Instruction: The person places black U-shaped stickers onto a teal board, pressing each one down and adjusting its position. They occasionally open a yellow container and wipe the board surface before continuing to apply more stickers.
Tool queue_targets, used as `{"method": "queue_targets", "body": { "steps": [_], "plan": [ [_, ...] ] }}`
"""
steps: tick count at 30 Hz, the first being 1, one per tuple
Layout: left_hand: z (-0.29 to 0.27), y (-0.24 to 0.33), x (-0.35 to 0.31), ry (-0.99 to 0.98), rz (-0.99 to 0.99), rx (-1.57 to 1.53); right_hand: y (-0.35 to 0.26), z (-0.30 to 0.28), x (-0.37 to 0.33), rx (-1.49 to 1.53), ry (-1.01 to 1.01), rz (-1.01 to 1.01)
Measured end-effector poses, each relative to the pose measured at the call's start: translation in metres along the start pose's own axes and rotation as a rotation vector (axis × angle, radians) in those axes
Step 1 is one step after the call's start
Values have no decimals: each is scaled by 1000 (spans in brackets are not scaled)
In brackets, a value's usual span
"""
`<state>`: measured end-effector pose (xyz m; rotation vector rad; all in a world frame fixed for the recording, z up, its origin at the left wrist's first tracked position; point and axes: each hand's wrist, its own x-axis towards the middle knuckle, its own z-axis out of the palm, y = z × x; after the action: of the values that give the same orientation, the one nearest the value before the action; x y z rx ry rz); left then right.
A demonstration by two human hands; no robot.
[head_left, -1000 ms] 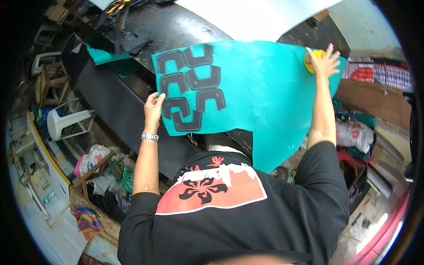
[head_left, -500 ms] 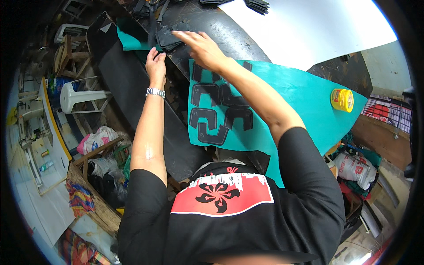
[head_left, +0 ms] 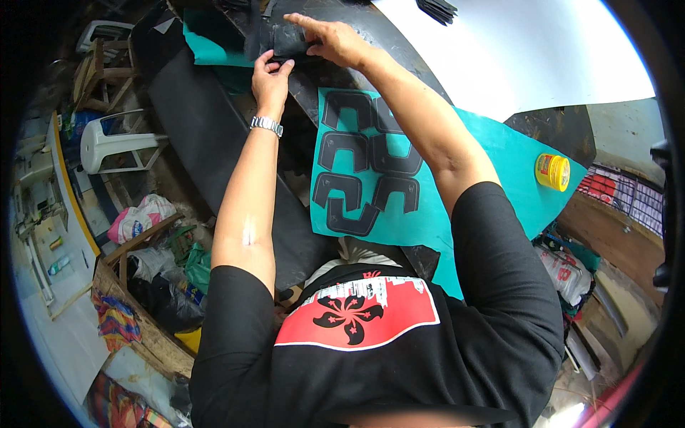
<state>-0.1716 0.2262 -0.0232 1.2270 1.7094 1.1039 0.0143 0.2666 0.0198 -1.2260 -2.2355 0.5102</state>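
A small stack of flat black pieces (head_left: 291,41) lies on the dark tabletop at the far end, between my two hands. My left hand (head_left: 270,85), with a metal watch on its wrist, has its thumb and fingers bent around the stack's near corner. At the stack's right side is my right hand (head_left: 335,44), its index finger stretched out and its thumb apart. Nearer to me, several black U-shaped pieces with pale outlines (head_left: 344,151) lie on a teal sheet (head_left: 485,160). My right forearm partly covers the upper ones.
A yellow tub (head_left: 551,172) stands on the teal sheet at right. A large white sheet (head_left: 514,57) covers the back right, with black strips (head_left: 437,10) on it. Black sheeting (head_left: 207,135) runs along the left. A white stool (head_left: 107,146) and bags (head_left: 146,217) stand beyond.
Both hands have moved slightly farther from me. The stack has shifted away with them. My right hand has gone from flat over the stack to its right side. The view has shifted slightly.
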Motion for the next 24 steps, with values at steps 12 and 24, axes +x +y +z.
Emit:
{"method": "queue_targets", "body": {
  "steps": [12, 24],
  "plan": [
    [3, 25, 5, 16, -114, 248, 20, 6, -3, 590, 194, 338],
    [15, 19, 2, 118, -13, 347, -7, 18, -13, 353, 357, 286]
  ]
}}
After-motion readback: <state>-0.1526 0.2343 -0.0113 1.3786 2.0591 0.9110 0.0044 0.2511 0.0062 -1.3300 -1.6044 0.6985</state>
